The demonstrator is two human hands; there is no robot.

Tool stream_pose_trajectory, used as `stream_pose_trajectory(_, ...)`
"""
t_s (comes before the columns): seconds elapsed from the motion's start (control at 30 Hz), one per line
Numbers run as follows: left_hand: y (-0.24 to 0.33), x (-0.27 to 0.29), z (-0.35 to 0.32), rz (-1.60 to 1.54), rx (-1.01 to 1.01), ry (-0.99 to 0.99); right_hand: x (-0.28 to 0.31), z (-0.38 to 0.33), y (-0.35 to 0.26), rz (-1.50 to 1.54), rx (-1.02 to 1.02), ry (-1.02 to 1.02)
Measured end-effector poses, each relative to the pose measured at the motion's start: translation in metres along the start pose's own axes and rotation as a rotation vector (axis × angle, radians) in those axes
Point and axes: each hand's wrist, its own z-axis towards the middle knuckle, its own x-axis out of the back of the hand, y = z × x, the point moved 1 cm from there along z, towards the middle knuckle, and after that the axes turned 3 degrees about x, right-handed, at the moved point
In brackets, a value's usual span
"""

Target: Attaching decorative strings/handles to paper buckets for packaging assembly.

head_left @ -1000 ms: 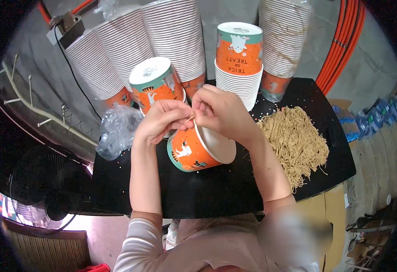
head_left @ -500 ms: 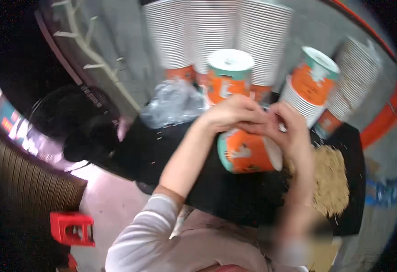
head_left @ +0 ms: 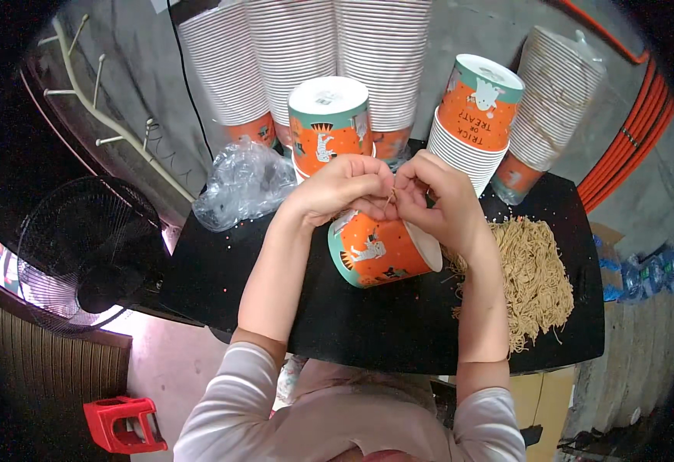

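Left hand [head_left: 346, 187] and right hand [head_left: 442, 202] pinch a tan string [head_left: 389, 200] by a tipped orange bucket [head_left: 387, 252]

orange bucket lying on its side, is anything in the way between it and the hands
Nothing visible is. The left hand and right hand are at the upper side of the orange bucket, fingertips pinching a thin tan strand. The upside-down bucket stands beyond them, not between.

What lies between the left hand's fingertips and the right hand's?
In the head view, a thin tan strand lies between the left hand and right hand, near the orange bucket.
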Motion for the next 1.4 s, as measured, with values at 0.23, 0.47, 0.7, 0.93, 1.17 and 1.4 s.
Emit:
stream_pose_trajectory(0.23, 0.008, -0.004, -0.002, -0.066, 0.041, 0.033, 0.000, 0.001, -0.001, 0.061, 0.045, 0.032)
stream_pose_trajectory(0.47, 0.005, -0.004, -0.001, -0.025, 0.029, 0.011, 0.000, -0.001, 0.001, 0.062, 0.018, 0.033)
stream_pose_trajectory(0.7, 0.001, -0.003, -0.001, 0.013, -0.008, -0.010, 0.002, 0.000, -0.001, 0.008, 0.008, 0.010)
stream_pose_trajectory(0.93, -0.003, -0.001, 0.000, -0.020, -0.020, -0.007, -0.002, -0.001, 0.001, 0.056, 0.092, 0.033)
stream_pose_trajectory(1.17, 0.005, -0.001, -0.003, -0.092, 0.035, -0.007, -0.001, -0.001, 0.001, 0.094, 0.064, 0.036)
stream_pose_trajectory(1.4, 0.003, -0.001, -0.003, 0.008, -0.022, -0.001, -0.002, -0.002, 0.001, 0.080, 0.068, 0.061)
